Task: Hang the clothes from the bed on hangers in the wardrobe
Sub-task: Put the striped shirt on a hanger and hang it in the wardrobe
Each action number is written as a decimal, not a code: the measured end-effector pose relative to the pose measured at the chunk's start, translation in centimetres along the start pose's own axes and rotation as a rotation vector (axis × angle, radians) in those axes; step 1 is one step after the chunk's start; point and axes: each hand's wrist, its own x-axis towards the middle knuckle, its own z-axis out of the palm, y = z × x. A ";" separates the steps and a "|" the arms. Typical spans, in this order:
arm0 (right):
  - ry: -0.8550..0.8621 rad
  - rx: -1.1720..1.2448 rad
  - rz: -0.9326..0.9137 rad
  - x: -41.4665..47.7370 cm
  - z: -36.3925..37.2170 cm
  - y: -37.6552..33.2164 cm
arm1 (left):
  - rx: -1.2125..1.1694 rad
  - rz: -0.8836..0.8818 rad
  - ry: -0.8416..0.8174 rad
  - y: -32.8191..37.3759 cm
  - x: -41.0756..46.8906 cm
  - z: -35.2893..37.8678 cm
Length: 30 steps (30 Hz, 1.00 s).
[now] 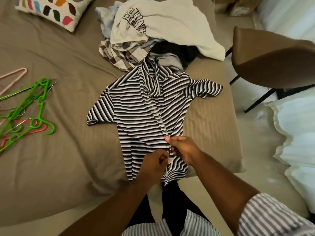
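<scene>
The striped shirt (136, 108) lies spread on the bed (68, 159), its lower hem at the near edge close to the right corner. The left hand (153, 163) and the right hand (183, 147) meet at that hem, each pinching the fabric. A pile of clothes (162, 26) sits towards the far edge, just beyond the shirt's collar. Green hangers (39, 106) lie along the left edge.

Soft daylight, right-side glare, warped edges
</scene>
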 end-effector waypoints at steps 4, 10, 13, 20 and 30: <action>-0.024 0.031 -0.008 -0.5 -0.6 0.5 | -0.021 -0.114 0.168 0.4 1.2 -0.5; -0.068 -0.045 -0.166 -0.7 0.0 0.4 | -0.128 -0.175 0.184 2.1 4.4 -1.6; -0.066 -0.106 -0.171 -0.5 0.0 0.2 | -0.141 -0.211 0.229 2.0 5.0 -1.8; 0.034 0.200 -0.073 -0.9 0.0 0.2 | -0.277 -0.324 0.320 0.8 5.0 -3.1; 0.076 0.018 -0.276 -2.1 2.1 -1.2 | -0.271 -0.129 0.177 3.1 3.5 -2.8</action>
